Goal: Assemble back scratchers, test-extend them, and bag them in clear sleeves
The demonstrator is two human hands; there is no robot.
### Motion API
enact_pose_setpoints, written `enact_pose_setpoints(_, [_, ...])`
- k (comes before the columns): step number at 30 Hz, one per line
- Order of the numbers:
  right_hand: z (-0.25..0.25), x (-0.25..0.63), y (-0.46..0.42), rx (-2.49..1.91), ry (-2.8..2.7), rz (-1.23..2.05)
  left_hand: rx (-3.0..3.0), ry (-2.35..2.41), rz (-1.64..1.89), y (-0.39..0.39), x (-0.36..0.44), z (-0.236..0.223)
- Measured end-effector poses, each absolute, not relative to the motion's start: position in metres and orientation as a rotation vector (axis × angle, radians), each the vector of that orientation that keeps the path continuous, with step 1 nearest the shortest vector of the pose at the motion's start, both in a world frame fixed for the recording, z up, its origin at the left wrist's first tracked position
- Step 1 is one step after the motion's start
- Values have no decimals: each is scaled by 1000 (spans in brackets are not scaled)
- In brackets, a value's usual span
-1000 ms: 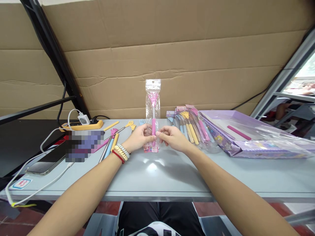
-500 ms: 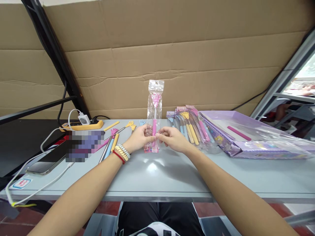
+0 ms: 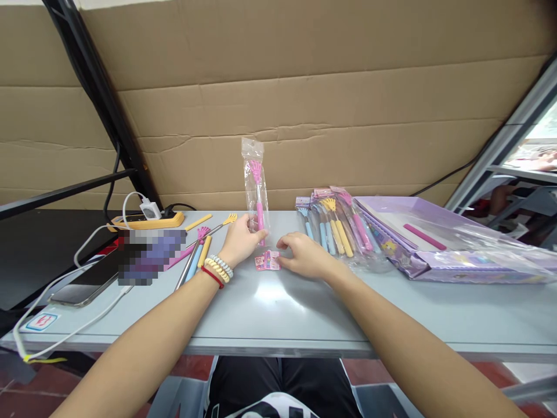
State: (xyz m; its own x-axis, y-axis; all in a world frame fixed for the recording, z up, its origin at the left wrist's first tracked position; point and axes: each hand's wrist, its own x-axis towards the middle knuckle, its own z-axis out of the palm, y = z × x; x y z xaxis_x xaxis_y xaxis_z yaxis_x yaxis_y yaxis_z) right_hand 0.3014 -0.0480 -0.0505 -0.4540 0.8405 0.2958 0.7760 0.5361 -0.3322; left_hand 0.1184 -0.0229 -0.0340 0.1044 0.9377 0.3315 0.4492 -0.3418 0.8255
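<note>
A pink back scratcher [image 3: 260,216] stands upright in a clear plastic bag [image 3: 253,150], tilted slightly left. My left hand [image 3: 240,241] is closed on its lower end through the bag. A small pink printed card [image 3: 268,260] lies flat on the table in front of it. My right hand [image 3: 300,255] is at the card's right edge, thumb and fingers apart; whether the thumb touches the card I cannot tell. Loose back scratchers in pink [image 3: 202,233] and yellow [image 3: 230,219] lie left of my left hand, some partly hidden by it.
Several bagged back scratchers [image 3: 339,226] lie in a pile to the right. Beside them is a purple box [image 3: 418,270] with plastic film and a pink stick [image 3: 424,237]. On the left are a phone [image 3: 87,284], white cables and a yellow power strip [image 3: 174,220]. Cardboard [image 3: 304,104] stands behind.
My left hand has moved the bagged back scratcher up and to the left, off the pink card. My right hand has let go of the bag and opened beside the card.
</note>
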Motion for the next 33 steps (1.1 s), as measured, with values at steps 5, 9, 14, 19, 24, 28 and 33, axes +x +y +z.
enact_pose_setpoints(5, [-55,298,-49,-1382,-2416,151,1893,1355,1190,-27,121,-31])
enact_pose_setpoints(9, [-56,295,-49,-1478,-2484,197,1925,1387,1194,-26,121,-31])
enact_pose_setpoints(14, [-56,295,-48,-1428,-2471,237,1951,1386,1186,-26,121,-31])
enact_pose_setpoints(19, [-52,296,-46,-1352,-2351,326,1918,1377,1193,-26,121,-31])
enact_pose_setpoints(24, [-44,297,-46,-1330,-2120,666,1909,1380,1210,-24,120,-32])
enact_pose_setpoints(28, [-42,299,-45,-1271,-1949,807,1971,1380,1216,-25,121,-32])
enact_pose_setpoints(33, [-43,300,-43,-1242,-1870,775,1961,1330,1159,-25,120,-32])
